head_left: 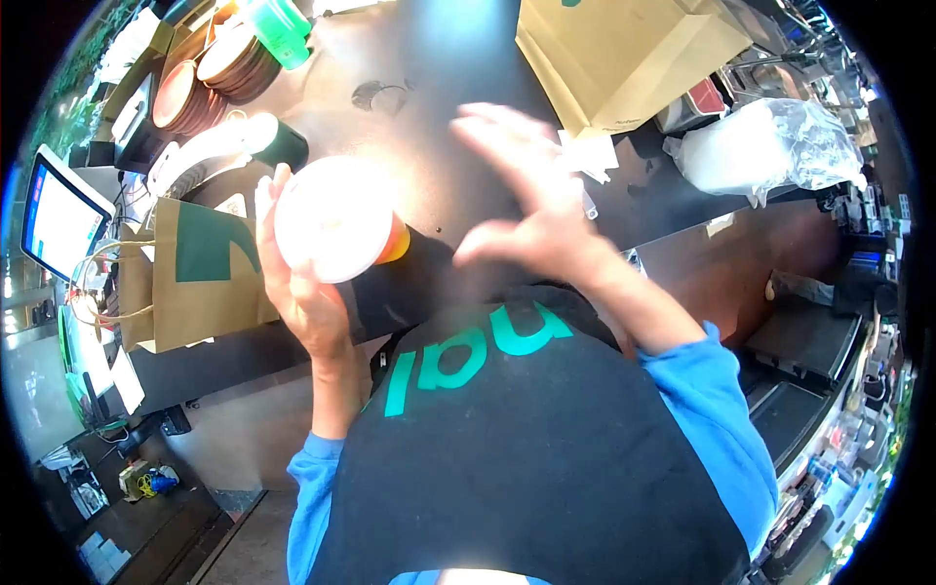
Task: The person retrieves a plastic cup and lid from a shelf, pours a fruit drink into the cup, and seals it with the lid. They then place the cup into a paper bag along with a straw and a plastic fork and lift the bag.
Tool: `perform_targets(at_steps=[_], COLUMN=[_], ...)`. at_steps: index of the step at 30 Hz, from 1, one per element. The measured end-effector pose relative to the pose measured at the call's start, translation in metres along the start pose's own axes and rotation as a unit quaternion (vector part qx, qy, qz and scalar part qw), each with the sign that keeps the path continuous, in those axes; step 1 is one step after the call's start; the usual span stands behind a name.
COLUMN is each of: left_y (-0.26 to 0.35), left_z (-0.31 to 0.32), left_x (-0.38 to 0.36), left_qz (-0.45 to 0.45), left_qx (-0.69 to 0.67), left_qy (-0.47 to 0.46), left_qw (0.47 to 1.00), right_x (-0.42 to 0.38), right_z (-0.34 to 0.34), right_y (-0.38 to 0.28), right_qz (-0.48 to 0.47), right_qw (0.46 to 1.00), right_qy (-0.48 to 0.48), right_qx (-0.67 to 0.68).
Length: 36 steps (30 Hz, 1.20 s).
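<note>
My left hand [310,307] is wrapped round the side of a cup with a round white lid [333,222], tilted so that its top faces me. A strip of orange and yellow [395,242] shows at the cup's right side; the rest of its body is hidden under the lid. To the right, my right hand [536,210] is raised above the dark counter [429,146], slightly smeared by motion. Its thumb and fingers are spread and hold nothing, apart from the cup.
A brown paper bag [210,283] with a green patch stands left, near a tablet screen [60,219]. Stacked round brown pieces [185,97] and a green cup [280,29] are at the back left. Another paper bag [624,68] and a plastic-wrapped white bundle [741,151] lie right.
</note>
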<state>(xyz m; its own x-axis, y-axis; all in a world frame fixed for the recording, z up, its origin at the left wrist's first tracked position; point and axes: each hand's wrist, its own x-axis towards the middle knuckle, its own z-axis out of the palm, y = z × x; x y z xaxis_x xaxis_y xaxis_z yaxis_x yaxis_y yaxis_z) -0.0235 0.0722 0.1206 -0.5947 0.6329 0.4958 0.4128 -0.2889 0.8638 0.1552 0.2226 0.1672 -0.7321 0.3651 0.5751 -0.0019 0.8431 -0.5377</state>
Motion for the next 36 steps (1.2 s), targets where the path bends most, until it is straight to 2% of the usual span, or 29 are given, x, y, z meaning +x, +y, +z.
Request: perform_targets(at_steps=[1, 2, 3, 4, 7, 8, 9, 10, 11, 12, 13, 14, 16, 18, 20, 22, 23, 24, 25, 26, 28, 29, 31, 32, 34, 35, 36], left_y=[0.0, 0.0, -0.001, -0.001, 0.011, 0.017, 0.019, 0.023, 0.027, 0.03, 0.032, 0.035, 0.041, 0.036, 0.042, 0.053, 0.055, 0.059, 0.062, 0.067, 0.065, 0.066, 0.064, 0.064, 0.057, 0.059, 0.06], left_z=[0.002, 0.005, 0.008, 0.01, 0.006, 0.001, -0.001, -0.004, -0.006, -0.008, -0.003, 0.0, 0.003, 0.007, 0.009, 0.008, 0.007, 0.006, 0.009, 0.007, 0.007, 0.009, 0.001, -0.002, -0.003, -0.005, -0.006], left_x=[-0.001, -0.004, -0.007, -0.01, -0.019, -0.023, -0.028, -0.036, -0.044, -0.049, -0.054, -0.059, -0.069, -0.075, -0.076, -0.073, -0.073, -0.073, -0.071, -0.066, -0.062, -0.059, -0.05, -0.044, -0.038, -0.034, -0.03], left_qz=[-0.001, 0.002, 0.005, 0.009, -0.023, -0.044, -0.057, -0.058, -0.051, -0.044, -0.019, -0.018, 0.025, 0.101, 0.097, 0.106, 0.109, 0.109, 0.087, 0.071, 0.028, -0.007, -0.002, 0.0, -0.004, -0.003, 0.0], left_qx=[0.0, -0.013, -0.027, -0.041, -0.047, -0.032, -0.013, -0.01, 0.017, 0.045, 0.05, 0.055, 0.1, 0.083, 0.118, 0.108, 0.14, 0.171, 0.16, 0.205, 0.175, 0.134, 0.155, 0.178, 0.139, 0.166, 0.193], left_qy=[0.0, 0.029, 0.06, 0.089, 0.168, 0.211, 0.26, 0.265, 0.278, 0.291, 0.346, 0.354, 0.342, 0.33, 0.319, 0.338, 0.314, 0.286, 0.301, 0.279, 0.293, 0.312, 0.292, 0.269, 0.237, 0.2, 0.164], left_qw=[1.0, 0.999, 0.998, 0.995, 0.984, 0.976, 0.964, 0.963, 0.959, 0.955, 0.937, 0.934, 0.934, 0.935, 0.935, 0.929, 0.933, 0.937, 0.936, 0.935, 0.94, 0.941, 0.944, 0.947, 0.961, 0.966, 0.967], right_x=[-0.003, -0.043, -0.054, -0.063, -0.101, -0.099, -0.095, -0.093, -0.091, -0.089, -0.088, -0.087, -0.081, -0.089, -0.072, -0.054, -0.042, -0.032, -0.02, -0.007, 0.021, 0.03, 0.05, 0.062, 0.091, 0.104, 0.117], right_z=[-0.03, -0.025, -0.033, -0.039, -0.027, -0.026, -0.025, -0.024, -0.027, -0.03, -0.032, -0.033, -0.033, -0.03, -0.036, -0.051, -0.055, -0.055, -0.052, -0.049, -0.044, -0.037, -0.024, -0.027, -0.025, -0.021, -0.017], right_y=[-0.003, 0.053, 0.063, 0.07, 0.104, 0.105, 0.105, 0.105, 0.105, 0.105, 0.106, 0.108, 0.116, 0.147, 0.133, 0.115, 0.102, 0.084, 0.066, 0.049, -0.002, -0.015, -0.029, -0.032, -0.02, -0.017, -0.016], right_qz=[0.036, 0.148, 0.297, 0.438, 0.322, 0.322, 0.374, 0.424, 0.421, 0.295, 0.162, 0.154, 0.13, 0.132, 0.286, 0.27, 0.258, 0.269, 0.282, 0.215, 0.266, 0.263, 0.142, 0.158, -0.003, -0.003, -0.059], right_qw=[0.997, 0.977, 0.951, 0.897, 0.939, 0.938, 0.918, 0.895, 0.896, 0.937, 0.96, 0.961, 0.964, 0.969, 0.934, 0.929, 0.931, 0.921, 0.897, 0.91, 0.872, 0.874, 0.919, 0.935, 0.963, 0.963, 0.961], right_qy=[-0.002, 0.107, 0.041, -0.024, -0.084, -0.086, -0.104, -0.123, -0.129, -0.142, -0.152, -0.157, -0.186, -0.189, -0.208, -0.235, -0.241, -0.195, -0.146, -0.127, -0.064, -0.066, -0.073, -0.105, -0.192, -0.195, -0.236], right_qx=[-0.074, -0.108, -0.081, -0.053, -0.092, -0.091, -0.078, -0.065, -0.062, -0.119, -0.172, -0.169, -0.141, -0.093, 0.055, 0.093, 0.094, 0.202, 0.307, 0.331, 0.406, 0.404, 0.361, 0.298, 0.19, 0.187, 0.134])
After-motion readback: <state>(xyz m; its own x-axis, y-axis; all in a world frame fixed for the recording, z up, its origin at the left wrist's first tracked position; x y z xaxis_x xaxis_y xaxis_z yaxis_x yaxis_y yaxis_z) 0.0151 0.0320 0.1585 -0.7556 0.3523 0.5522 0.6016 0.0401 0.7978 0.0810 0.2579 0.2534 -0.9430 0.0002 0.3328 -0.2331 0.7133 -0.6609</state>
